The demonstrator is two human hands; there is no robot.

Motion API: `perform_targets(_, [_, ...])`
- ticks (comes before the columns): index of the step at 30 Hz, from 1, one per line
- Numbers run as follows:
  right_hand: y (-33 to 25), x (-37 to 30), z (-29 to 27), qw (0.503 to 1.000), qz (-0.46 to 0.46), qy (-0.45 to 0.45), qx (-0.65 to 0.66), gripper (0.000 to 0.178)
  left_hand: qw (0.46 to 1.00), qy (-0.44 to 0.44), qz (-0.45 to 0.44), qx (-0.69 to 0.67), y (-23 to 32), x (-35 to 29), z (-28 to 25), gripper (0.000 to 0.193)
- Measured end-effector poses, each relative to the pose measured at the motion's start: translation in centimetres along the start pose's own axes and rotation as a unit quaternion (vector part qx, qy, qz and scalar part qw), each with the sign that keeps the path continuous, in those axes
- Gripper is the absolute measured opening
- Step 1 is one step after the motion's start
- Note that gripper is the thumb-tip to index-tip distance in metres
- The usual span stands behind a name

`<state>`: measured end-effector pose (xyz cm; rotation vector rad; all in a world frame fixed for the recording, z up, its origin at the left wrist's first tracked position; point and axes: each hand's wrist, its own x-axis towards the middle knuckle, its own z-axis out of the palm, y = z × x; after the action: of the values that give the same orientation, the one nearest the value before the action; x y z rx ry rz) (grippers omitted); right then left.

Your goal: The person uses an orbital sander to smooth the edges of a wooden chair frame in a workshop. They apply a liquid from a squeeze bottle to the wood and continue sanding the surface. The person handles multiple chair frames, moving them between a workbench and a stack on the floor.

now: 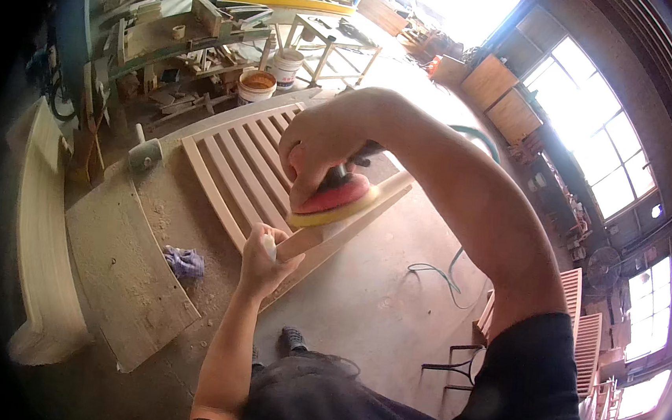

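My right hand (321,150) is closed over the top of an orbital sander (341,195) with a reddish body and a yellow pad. The sander's pad is tilted against the edge rail of a slatted wooden panel (233,166), over the rail's near part. Lower down, my left hand (265,261) wraps round the near end of that rail (300,243). Something white shows at its fingers, too small to name. The panel lies on a dusty workbench (167,197), its slats running away from me. My right forearm hides its far right part.
A crumpled purple rag (183,263) and a curved board (122,264) lie on the left. Two buckets (256,85) stand beyond the bench. A green hose (445,274) loops over the floor on the right, near slatted wooden pieces (588,348).
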<state>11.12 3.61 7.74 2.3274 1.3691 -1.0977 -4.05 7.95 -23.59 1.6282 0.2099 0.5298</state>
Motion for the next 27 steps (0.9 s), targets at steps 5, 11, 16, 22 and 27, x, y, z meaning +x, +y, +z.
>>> perform_targets(5, [0.5, -7.0, 7.9, 0.890, -0.099, 0.440, -0.072, 0.042, 0.998, 0.002, -0.002, 0.061, 1.3, 0.0, -0.9, 0.046])
perform_targets(11, [-0.1, -4.9, 22.5, 0.664, -0.078, 0.743, -0.035, 0.049, 0.998, 0.003, 0.043, 0.048, -1.1, 0.2, -0.6, 0.046])
perform_targets(16, [1.9, 4.3, 30.7, 0.569, -0.118, 0.813, 0.039, 0.066, 0.993, -0.004, 0.051, 0.107, -0.2, 0.0, -0.8, 0.046])
perform_targets(22, [1.0, -5.6, 22.4, 0.703, -0.076, 0.706, 0.027, 0.060, 0.998, 0.008, 0.039, 0.052, 0.1, 0.2, -0.4, 0.046])
perform_targets(27, [0.7, -8.0, 8.4, 0.893, -0.083, 0.441, -0.047, 0.047, 0.995, 0.030, 0.036, 0.083, 0.7, -0.4, -1.0, 0.045])
